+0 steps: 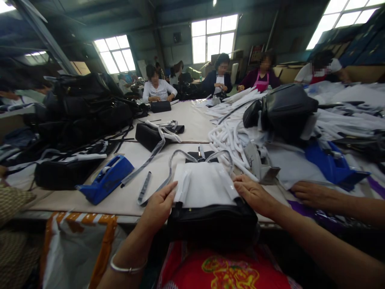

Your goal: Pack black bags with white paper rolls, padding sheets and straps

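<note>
A black bag (210,222) lies at the table's near edge with white wrapping paper (203,184) spread over its top. My left hand (159,204) grips the paper's left edge, thumb on top, fingers curled under. Over on the paper's right edge, my right hand (254,194) presses down with fingers together against a white strip. A grey strap (171,168) loops out from behind the paper.
A blue tape dispenser (106,178) sits to the left; a second (333,164) lies at the right. Black bags pile up at left (84,108) and right (285,110). White foam strips (231,136) heap up behind. Another person's hand (309,193) rests at right. Several people sit along the far side.
</note>
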`<state>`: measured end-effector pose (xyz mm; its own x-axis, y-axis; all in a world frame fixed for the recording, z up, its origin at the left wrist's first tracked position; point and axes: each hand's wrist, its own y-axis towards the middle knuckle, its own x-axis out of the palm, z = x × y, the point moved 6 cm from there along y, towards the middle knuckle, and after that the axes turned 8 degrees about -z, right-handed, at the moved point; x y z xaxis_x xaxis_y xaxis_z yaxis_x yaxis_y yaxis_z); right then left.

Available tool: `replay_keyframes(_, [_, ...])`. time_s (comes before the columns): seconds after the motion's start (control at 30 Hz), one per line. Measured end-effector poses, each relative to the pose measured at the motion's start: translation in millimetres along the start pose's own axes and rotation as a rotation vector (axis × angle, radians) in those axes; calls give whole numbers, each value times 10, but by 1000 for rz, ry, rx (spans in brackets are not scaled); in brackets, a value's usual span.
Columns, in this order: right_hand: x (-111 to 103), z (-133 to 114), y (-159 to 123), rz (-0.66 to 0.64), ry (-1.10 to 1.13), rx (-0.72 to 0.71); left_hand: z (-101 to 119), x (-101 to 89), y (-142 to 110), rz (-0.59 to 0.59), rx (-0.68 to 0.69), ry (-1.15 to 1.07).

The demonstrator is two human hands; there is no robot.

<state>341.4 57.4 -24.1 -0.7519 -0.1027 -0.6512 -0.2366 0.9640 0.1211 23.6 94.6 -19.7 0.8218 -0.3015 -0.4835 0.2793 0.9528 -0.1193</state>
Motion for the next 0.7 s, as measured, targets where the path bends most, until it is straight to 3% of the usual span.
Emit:
replay_keyframes(0.17, [33,283,5,43,67,199,-107,1,14,-14,-185,-307])
replay_keyframes(0.37, [19,364,9,52,106,442,-271,21,6,-17,-338,-446])
replay_keyframes(0.5, [-26,275,68,-63,18,428,-281,67,-2,-47,-346,-504])
replay_keyframes(0.6, [-75,210,118,-77,-59,401,-276,84,1,-57,-365,-460])
replay_keyframes(0.7, [-62,192,131,-71,16,413,-273,83,2,-81,-362,-436])
